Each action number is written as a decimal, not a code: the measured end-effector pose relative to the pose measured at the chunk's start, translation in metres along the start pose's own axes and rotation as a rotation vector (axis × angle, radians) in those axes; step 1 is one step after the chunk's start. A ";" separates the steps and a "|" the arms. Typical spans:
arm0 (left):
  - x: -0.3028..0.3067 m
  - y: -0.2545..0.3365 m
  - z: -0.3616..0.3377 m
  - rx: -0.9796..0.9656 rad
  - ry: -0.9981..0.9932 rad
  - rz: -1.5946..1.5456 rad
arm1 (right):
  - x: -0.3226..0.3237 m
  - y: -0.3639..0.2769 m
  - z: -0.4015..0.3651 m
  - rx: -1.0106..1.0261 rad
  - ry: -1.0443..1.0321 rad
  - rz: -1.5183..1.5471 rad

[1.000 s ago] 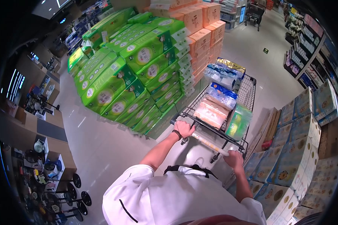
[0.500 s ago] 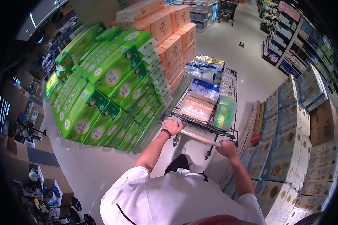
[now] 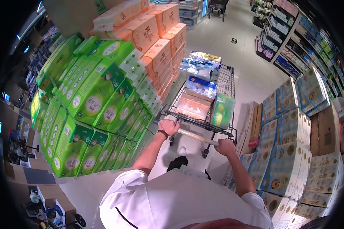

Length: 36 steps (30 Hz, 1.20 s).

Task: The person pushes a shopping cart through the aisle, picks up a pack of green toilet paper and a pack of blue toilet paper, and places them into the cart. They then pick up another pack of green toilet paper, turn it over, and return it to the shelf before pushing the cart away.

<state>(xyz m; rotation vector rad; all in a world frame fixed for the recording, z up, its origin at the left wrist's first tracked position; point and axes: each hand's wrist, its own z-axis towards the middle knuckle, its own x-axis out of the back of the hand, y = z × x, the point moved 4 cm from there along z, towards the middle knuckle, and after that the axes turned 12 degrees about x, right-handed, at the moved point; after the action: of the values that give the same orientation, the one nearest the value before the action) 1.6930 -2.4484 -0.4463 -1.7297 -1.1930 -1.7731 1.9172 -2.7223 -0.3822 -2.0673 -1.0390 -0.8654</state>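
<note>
In the head view a wire shopping cart stands in front of me. My left hand is wrapped round the left part of its handle bar, with a dark band on the wrist. Further right on the same bar, my right hand is closed too. Inside the cart lie an orange tissue pack, a green pack and a blue-and-clear pack. Toward the front are a clear-and-blue pack and a gold-and-blue pack.
Stacked green tissue packs rise close on the left, with orange tissue packs behind them. On the right stand piled pale-blue packs and cardboard. Shelves line the far right. Another cart is up the aisle.
The stacks on the left have come nearer and lower in view as the cart and I move forward. Both hands keep their hold on the handle bar.
</note>
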 end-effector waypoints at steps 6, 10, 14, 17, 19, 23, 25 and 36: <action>-0.009 0.000 0.063 0.003 -0.053 0.007 | 0.023 0.013 0.051 -0.033 0.036 0.013; -0.015 0.003 0.100 -0.006 -0.075 0.011 | 0.032 0.028 0.085 -0.045 -0.008 -0.024; -0.017 0.009 0.135 0.010 -0.129 0.020 | 0.049 0.038 0.111 -0.010 0.085 -0.026; -0.023 0.015 0.159 -0.008 -0.115 0.006 | 0.056 0.052 0.131 -0.012 0.122 -0.061; -0.031 0.017 0.175 -0.027 -0.060 -0.012 | 0.063 0.060 0.144 -0.021 0.137 -0.066; -0.035 0.026 0.203 -0.013 -0.077 -0.020 | 0.079 0.073 0.166 -0.015 0.143 -0.074; -0.038 0.031 0.216 -0.022 -0.067 -0.013 | 0.085 0.082 0.178 -0.015 0.140 -0.086; -0.053 0.061 0.307 -0.032 -0.097 0.013 | 0.126 0.136 0.254 -0.004 0.139 -0.100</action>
<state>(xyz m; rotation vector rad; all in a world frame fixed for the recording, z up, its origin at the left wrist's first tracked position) 1.9373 -2.2581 -0.5165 -1.8570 -1.1952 -1.7268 2.1571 -2.5351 -0.4619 -1.9419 -1.0719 -1.0469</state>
